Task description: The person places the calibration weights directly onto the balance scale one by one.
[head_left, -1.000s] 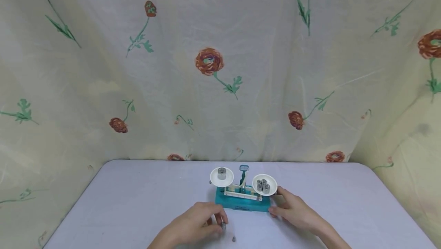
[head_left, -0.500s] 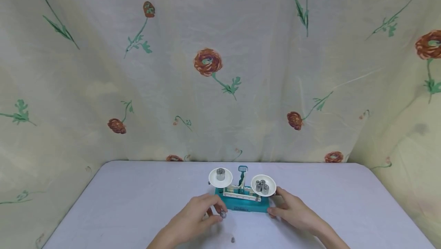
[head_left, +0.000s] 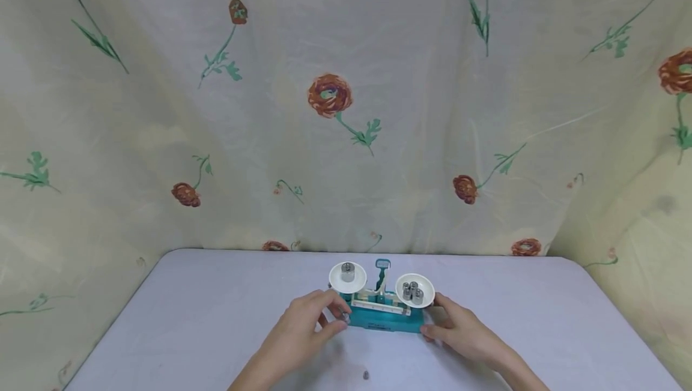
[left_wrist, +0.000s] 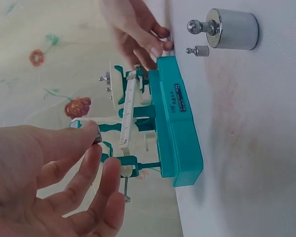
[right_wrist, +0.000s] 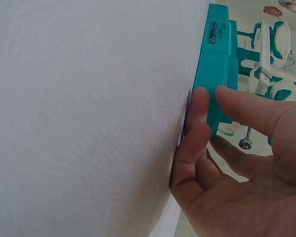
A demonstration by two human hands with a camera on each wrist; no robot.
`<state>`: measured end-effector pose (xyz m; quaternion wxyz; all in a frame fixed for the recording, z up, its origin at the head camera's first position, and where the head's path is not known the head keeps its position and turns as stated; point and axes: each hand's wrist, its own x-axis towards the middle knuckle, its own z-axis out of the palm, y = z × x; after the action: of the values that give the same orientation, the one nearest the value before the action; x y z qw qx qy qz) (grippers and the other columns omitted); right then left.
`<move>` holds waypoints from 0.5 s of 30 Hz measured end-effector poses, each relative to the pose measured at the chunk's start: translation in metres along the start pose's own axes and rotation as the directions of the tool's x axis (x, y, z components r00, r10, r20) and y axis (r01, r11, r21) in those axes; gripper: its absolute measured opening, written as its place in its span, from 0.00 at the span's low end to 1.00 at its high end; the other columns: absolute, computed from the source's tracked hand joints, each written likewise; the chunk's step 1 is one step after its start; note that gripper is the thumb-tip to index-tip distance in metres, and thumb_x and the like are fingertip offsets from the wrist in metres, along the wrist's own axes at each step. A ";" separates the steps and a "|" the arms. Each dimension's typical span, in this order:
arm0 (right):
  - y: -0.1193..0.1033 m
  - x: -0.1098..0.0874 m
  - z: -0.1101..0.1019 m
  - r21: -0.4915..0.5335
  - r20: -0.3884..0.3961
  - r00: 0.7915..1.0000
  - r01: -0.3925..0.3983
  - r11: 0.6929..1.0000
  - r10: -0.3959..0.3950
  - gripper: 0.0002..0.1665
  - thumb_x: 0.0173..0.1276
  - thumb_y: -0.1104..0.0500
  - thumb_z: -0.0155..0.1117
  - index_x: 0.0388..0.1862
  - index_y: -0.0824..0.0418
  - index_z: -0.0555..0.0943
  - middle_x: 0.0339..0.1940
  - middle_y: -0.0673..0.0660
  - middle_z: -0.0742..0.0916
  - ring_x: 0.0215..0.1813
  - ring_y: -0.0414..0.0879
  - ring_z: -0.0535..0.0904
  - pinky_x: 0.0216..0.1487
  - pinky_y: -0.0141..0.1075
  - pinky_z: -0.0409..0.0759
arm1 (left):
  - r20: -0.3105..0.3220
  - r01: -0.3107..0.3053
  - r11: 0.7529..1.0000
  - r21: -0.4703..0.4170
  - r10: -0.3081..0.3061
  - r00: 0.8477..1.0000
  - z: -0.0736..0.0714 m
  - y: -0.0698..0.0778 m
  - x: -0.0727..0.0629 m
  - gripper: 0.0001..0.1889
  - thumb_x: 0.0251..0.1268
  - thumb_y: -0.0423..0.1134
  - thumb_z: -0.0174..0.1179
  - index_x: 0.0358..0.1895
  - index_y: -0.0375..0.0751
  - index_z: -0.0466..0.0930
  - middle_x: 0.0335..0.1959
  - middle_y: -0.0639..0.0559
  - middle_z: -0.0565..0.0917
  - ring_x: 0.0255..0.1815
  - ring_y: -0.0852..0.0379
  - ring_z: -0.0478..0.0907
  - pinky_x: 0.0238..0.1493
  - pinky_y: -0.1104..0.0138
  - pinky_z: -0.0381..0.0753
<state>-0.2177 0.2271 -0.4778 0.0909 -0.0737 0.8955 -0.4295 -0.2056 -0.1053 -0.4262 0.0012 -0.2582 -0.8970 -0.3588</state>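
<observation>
My left hand [head_left: 303, 325] pinches a small metal weight [head_left: 346, 318] between thumb and fingertips; in the left wrist view the fingers mostly cover it. It hovers just in front of the left end of a teal balance scale [head_left: 381, 320]. My right hand [head_left: 459, 330] grips the right end of the scale's base [right_wrist: 217, 69], thumb against the side and fingers curled at the corner. On the left white pan [head_left: 336, 284] stands one larger weight [head_left: 348, 271]. Three smaller weights [head_left: 413, 290] stand together on the right pan [head_left: 427, 283], which hangs lower.
A tiny knobbed weight [left_wrist: 201, 51] and a big knobbed weight [left_wrist: 234, 29] stand on the pale tablecloth [head_left: 216, 319] in front of the scale. Behind the table hangs a flowered curtain [head_left: 400, 187].
My left hand has lifted the small weight off the table and moved it forward, up to the scale's left end. My right hand has stayed on the base.
</observation>
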 end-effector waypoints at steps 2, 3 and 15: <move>0.000 0.000 0.000 -0.004 -0.001 1.000 -0.001 1.000 0.001 0.46 0.72 0.54 0.75 0.81 0.70 0.66 0.75 0.75 0.78 0.58 0.54 0.89 0.67 0.61 0.83 | -0.037 -0.013 1.000 0.004 0.013 0.999 0.000 0.000 0.000 0.08 0.71 0.37 0.73 0.48 0.51 0.85 0.42 0.58 0.88 0.35 0.68 0.79 0.41 0.68 0.85; -0.001 -0.001 -0.001 -0.003 -0.004 1.000 -0.005 1.000 0.005 0.47 0.72 0.54 0.75 0.81 0.70 0.66 0.76 0.75 0.78 0.59 0.55 0.89 0.68 0.61 0.82 | -0.051 -0.016 1.000 0.005 0.016 0.999 0.000 0.000 0.000 0.08 0.70 0.37 0.73 0.48 0.51 0.85 0.42 0.58 0.88 0.35 0.69 0.79 0.40 0.69 0.85; -0.002 -0.001 0.000 0.031 0.004 0.999 -0.033 0.999 0.033 0.46 0.71 0.54 0.76 0.81 0.69 0.66 0.77 0.75 0.76 0.63 0.61 0.88 0.67 0.60 0.84 | -0.155 0.070 0.997 0.014 -0.067 0.986 -0.001 0.005 0.005 0.10 0.67 0.41 0.76 0.48 0.55 0.86 0.39 0.59 0.88 0.32 0.70 0.77 0.34 0.75 0.78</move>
<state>-0.2162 0.2256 -0.4760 0.1006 -0.0581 0.8895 -0.4418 -0.2076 -0.1005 -0.4214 0.0607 -0.1989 -0.9060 -0.3688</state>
